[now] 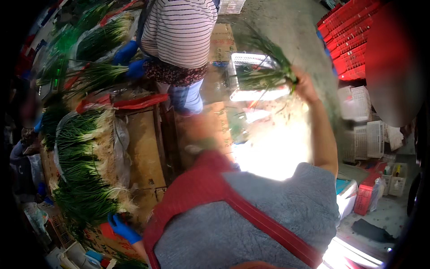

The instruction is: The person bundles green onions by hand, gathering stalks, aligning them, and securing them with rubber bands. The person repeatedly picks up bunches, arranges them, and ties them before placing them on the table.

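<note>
My right hand [304,84], ungloved and with the arm stretched out, grips a bunch of green scallion leaves [275,55]. The leaves trail over a white plastic basket [237,79] that holds more greens. My left hand [121,228], in a blue glove, is low on the left with thumb and fingers apart. It rests beside the lower end of a long row of scallions [80,161], whose pale roots point to the right. Whether its fingertips touch the greens I cannot tell. Clear plastic sheeting [121,148] lies along the roots.
A co-worker in a striped top [178,33] and blue gloves holds scallions [100,75] at the upper left. Cardboard [144,148] covers the surface beside the row. Red crates [351,43] and white baskets [356,102] are stacked at right. Strong sunlight whitens the floor.
</note>
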A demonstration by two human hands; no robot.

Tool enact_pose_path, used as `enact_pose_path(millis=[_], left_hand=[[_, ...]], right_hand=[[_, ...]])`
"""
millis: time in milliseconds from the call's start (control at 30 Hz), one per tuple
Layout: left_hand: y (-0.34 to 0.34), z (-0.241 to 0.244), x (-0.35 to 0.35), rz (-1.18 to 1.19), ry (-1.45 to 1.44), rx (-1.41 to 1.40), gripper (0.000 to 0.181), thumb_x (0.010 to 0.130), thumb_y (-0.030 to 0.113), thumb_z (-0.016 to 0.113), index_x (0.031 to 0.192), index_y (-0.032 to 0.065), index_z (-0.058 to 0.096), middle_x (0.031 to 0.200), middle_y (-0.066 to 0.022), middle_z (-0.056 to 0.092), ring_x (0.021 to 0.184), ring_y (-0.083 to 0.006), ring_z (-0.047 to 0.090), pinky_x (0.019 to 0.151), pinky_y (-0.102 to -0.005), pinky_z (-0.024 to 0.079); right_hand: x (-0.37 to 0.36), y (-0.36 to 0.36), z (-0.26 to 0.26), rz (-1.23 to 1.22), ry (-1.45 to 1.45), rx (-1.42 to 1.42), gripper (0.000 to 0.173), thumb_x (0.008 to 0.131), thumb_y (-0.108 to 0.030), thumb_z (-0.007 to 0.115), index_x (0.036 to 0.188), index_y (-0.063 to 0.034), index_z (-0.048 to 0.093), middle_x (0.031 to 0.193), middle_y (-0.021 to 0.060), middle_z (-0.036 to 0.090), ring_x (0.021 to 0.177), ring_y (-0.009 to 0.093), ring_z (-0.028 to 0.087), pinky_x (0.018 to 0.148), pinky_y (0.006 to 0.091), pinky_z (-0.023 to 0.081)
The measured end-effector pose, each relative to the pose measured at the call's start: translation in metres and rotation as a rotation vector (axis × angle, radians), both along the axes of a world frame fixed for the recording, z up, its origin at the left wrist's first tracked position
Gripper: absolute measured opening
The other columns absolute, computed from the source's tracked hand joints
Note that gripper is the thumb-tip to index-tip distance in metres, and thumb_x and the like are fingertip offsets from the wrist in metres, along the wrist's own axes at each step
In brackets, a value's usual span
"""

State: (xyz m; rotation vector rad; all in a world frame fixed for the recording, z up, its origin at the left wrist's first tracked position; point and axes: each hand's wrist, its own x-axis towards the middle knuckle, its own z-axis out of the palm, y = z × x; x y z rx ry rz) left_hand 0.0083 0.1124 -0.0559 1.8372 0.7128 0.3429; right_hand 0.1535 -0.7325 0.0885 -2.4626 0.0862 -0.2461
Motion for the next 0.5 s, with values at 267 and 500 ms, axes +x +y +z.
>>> enact_pose_path(millis=[267, 500], left_hand=[[-0.008, -0.004, 0.013, 0.027, 0.075, 0.007, 0.043, 0.099, 0.019, 0.046, 0.136, -0.0016, 0.042, 0.14, -0.017, 0.043, 0.125, -0.03, 0.044, 0.103, -0.0416, 0.039], [-0.051, 0.042, -0.007, 0.074, 0.179, 0.149, 0.042, 0.098, 0.02, 0.046, 0.134, -0.0015, 0.046, 0.134, -0.0158, 0.049, 0.119, -0.0277, 0.05, 0.1, -0.0386, 0.041]], right_hand=[[0.076, -0.121, -0.038, -0.358, 0.384, -0.947, 0.059, 0.075, -0.034, 0.075, 0.129, -0.0399, 0.053, 0.147, 0.0003, 0.037, 0.13, 0.024, 0.042, 0.101, 0.0486, 0.038], [0.116, -0.155, -0.132, -0.572, 0.433, -0.671, 0.025, 0.086, -0.031, 0.058, 0.108, -0.0209, 0.066, 0.104, 0.014, 0.066, 0.099, 0.033, 0.063, 0.084, 0.0445, 0.049]])
